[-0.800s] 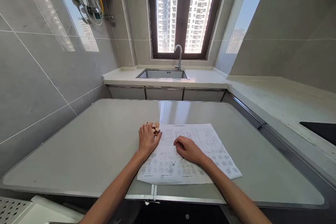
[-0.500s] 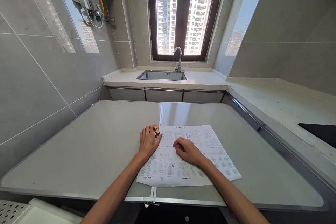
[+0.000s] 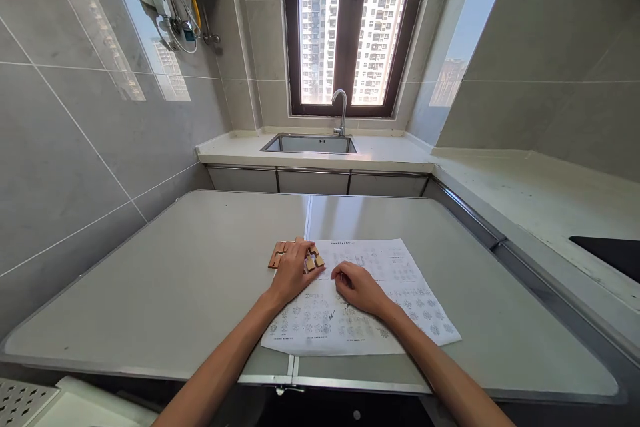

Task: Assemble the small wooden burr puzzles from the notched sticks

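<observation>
Some wooden blocks [image 3: 275, 259] sit on the table [image 3: 165, 293], partly over the paper's [image 3: 325, 330] far left corner. The left hand [image 3: 293, 267] is on top of them, thumb and fingers apart. The right hand [image 3: 355, 283] rests on the paper, fingers curled; I cannot tell if they hold anything.

Daylight through a dark-framed window [image 3: 351, 30] at top centre glints on grey tiled walls [image 3: 65, 153] either side, with a white counter [image 3: 387, 152] mid-frame and a broad pale table [image 3: 150, 293] below.
</observation>
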Motion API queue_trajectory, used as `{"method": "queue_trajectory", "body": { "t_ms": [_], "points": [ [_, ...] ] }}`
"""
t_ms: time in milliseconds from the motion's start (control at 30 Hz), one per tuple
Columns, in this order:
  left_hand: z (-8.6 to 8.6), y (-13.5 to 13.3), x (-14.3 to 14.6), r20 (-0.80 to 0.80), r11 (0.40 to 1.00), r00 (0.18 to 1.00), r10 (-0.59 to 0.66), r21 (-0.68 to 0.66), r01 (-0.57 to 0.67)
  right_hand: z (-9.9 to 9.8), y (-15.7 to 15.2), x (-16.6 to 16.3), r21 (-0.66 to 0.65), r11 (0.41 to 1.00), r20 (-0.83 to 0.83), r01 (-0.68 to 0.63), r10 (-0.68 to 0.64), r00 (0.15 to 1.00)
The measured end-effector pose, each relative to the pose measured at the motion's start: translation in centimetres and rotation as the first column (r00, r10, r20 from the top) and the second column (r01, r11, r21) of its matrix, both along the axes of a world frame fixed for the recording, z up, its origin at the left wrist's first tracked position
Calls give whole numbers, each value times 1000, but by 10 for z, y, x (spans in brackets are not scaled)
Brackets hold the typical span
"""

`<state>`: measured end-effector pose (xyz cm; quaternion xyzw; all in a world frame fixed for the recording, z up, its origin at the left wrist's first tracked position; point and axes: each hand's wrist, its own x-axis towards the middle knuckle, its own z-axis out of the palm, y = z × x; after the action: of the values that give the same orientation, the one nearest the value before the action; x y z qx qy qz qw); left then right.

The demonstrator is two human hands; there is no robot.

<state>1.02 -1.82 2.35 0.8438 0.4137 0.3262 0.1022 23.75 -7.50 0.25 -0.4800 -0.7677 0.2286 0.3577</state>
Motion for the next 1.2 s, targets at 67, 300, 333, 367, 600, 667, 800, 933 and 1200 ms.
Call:
{"method": "queue_trajectory", "body": {
  "t_ms": [67, 300, 333, 367, 600, 667, 800, 933, 1200],
  "points": [
    [3, -6, 3, 4, 988, 990, -139, -62, 139, -3, 2, 0, 16, 997, -16, 73, -72, 997],
    [11, -17, 7, -68, 920, 923, -378, -142, 366, -9, 9, 5, 24, 987, -41, 161, -160, 986],
    [12, -17, 6, -80, 921, 923, -377, -136, 365, -9, 8, 5, 30, 988, -45, 152, -150, 988],
    [14, -16, 5, -93, 922, 921, -378, -128, 365, -8, 8, 5, 36, 989, -51, 143, -141, 989],
    [23, -8, -9, -191, 951, 932, -308, -82, 298, -1, 2, 1, 28, 999, -127, 44, -40, 991],
    [24, -6, -13, -213, 958, 934, -287, -77, 276, 0, 0, 2, 22, 1000, -119, -7, 10, 993],
    [26, -3, -20, -251, 973, 940, -232, -46, 228, -2, -1, 3, 1, 998, -52, -58, 58, 997],
    [24, 2, -21, -282, 977, 936, -213, -39, 210, -6, 0, 4, 6, 1000, -7, -19, 19, 1000],
    [10, -1, -4, -230, 936, 924, -305, -251, 247, -15, 11, 10, 51, 979, -10, 197, -196, 980]
  ]
}}
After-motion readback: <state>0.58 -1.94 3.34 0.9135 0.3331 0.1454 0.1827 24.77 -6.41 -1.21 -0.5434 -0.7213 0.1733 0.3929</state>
